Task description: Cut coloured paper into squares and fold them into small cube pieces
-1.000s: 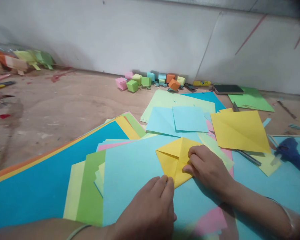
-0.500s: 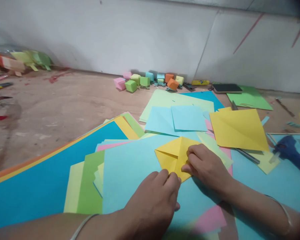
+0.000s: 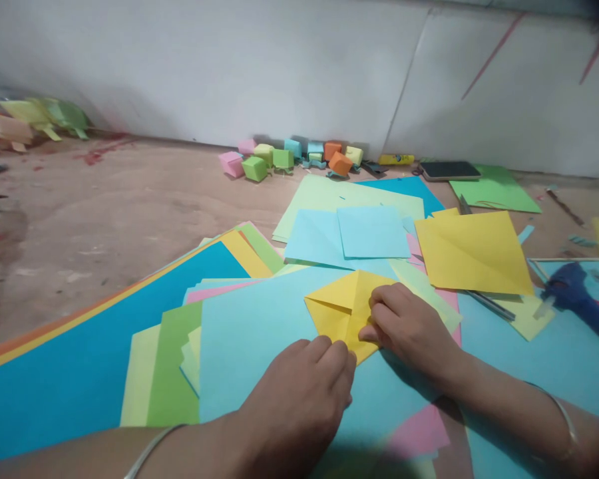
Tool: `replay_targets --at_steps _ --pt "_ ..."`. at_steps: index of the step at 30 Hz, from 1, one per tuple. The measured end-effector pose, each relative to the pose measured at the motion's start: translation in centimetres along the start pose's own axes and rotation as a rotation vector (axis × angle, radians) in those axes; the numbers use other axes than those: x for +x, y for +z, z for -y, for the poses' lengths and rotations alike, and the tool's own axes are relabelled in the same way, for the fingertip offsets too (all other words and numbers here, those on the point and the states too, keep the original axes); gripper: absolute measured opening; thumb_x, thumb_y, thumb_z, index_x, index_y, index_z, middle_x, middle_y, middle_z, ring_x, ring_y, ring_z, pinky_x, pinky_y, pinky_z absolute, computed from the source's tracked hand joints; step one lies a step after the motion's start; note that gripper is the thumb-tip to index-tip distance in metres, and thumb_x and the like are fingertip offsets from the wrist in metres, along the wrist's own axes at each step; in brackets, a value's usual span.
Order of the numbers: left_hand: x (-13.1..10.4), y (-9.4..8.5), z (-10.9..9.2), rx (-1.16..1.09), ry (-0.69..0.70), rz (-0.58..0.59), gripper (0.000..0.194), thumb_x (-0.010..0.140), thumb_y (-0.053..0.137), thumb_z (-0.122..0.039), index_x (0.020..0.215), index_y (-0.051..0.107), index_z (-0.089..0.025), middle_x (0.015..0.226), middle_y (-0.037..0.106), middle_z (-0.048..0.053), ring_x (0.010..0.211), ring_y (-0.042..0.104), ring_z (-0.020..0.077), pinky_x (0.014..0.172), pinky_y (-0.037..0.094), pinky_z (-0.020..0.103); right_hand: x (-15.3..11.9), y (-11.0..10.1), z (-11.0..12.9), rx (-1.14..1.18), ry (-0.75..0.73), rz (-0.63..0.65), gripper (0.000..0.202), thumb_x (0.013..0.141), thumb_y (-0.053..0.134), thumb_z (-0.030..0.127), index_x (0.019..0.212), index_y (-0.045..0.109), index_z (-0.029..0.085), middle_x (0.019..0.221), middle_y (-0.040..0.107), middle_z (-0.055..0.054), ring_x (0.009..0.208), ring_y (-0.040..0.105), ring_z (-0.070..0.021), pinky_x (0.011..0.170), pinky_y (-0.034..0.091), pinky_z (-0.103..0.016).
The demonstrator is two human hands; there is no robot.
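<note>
A yellow paper (image 3: 335, 307) with its corners folded in toward the middle lies on a light blue sheet (image 3: 249, 346). My left hand (image 3: 304, 386) is closed at its near edge, fingertips on the paper and thumb mostly hidden. On the paper's right side, my right hand (image 3: 404, 326) pinches the edge between thumb and curled fingers. A flat yellow square (image 3: 474, 253) with a crease lies beyond my right hand. Two pale blue squares (image 3: 374, 231) overlap just behind the folded paper.
Several small paper cubes (image 3: 254, 168) stand by the wall, near a yellow tube (image 3: 396, 159) and a phone (image 3: 450, 170). At right lie a blue glue gun (image 3: 579, 299) and a grey metal tool (image 3: 489, 306). Large coloured sheets (image 3: 104, 352) spread at left.
The whole view has shifted slightly, so things sit a little further left. Both hands keep their hold on the yellow paper, whose folds look the same.
</note>
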State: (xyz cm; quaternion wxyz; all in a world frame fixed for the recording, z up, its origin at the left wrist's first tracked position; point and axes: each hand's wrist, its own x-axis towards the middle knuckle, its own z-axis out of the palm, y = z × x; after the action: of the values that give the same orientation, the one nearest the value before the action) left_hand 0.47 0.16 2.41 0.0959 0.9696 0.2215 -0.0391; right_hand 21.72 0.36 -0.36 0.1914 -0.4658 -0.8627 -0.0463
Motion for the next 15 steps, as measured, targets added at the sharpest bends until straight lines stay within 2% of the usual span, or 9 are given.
replay_targets --at_steps 3,6,15 --pt "-0.4 0.4 0.0 -0.014 -0.014 -0.088 0.009 0.093 0.050 -0.015 0.091 0.060 -0.015 0.082 0.057 0.005 0.070 0.050 0.0198 0.057 0.043 0.031 0.0 0.1 0.0 -0.013 -0.002 -0.005 0.035 0.098 0.047 0.030 0.065 0.051 0.018 0.073 0.053 -0.006 0.068 0.042 -0.0178 0.059 0.033 -0.031" --pt "-0.6 0.6 0.1 -0.033 -0.014 -0.096 0.010 0.091 0.050 -0.012 0.091 0.060 -0.016 0.083 0.057 0.005 0.069 0.050 0.0201 0.055 0.041 0.031 0.1 0.1 0.0 -0.027 -0.001 -0.013 0.036 0.098 0.047 0.030 0.064 0.051 0.018 0.072 0.053 -0.006 0.067 0.041 -0.0175 0.059 0.032 -0.031" --pt "0.1 -1.3 0.3 -0.105 -0.073 0.121 0.014 0.089 0.052 -0.008 0.087 0.060 -0.019 0.085 0.061 0.002 0.069 0.051 0.0197 0.057 0.039 0.031 0.0 0.1 0.0 -0.032 0.006 0.016 0.040 0.099 0.044 0.035 0.065 0.053 0.016 0.073 0.054 -0.007 0.068 0.041 -0.0176 0.058 0.032 -0.031"
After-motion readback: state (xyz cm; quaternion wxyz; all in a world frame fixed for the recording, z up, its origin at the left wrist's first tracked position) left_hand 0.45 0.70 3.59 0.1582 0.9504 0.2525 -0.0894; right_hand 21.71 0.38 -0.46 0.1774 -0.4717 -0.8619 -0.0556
